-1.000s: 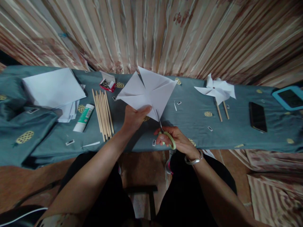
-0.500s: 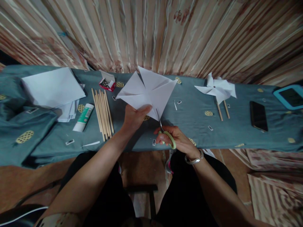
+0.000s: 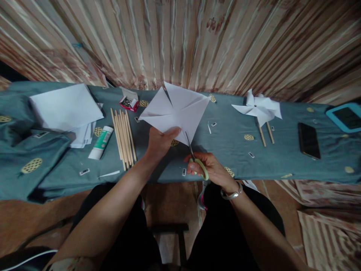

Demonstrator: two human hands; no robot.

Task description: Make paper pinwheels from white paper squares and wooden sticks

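A white square sheet of paper point(image 3: 184, 105), slit inward from its corners, is pinched in my left hand point(image 3: 161, 141), thumb on top and fingers hidden beneath. My right hand point(image 3: 210, 167) is closed round the light green handles of a pair of scissors point(image 3: 200, 166). The scissor blades lie at the paper's near corner, along a cut there. To the left of my left hand is a bundle of wooden sticks point(image 3: 123, 139). Farther right lie white paper pinwheels point(image 3: 261, 107) with wooden sticks.
A glue stick point(image 3: 101, 143), an open red box of small metal pins point(image 3: 129, 102) and stacked white paper point(image 3: 66, 107) lie on the left. A black phone point(image 3: 309, 140) and a blue-framed device point(image 3: 348, 116) are at right. A pleated curtain point(image 3: 180, 41) hangs behind the cloth-covered table point(image 3: 234, 162).
The whole view has shifted slightly. Both hands keep their holds, and the scissors and paper stay in nearly the same place.
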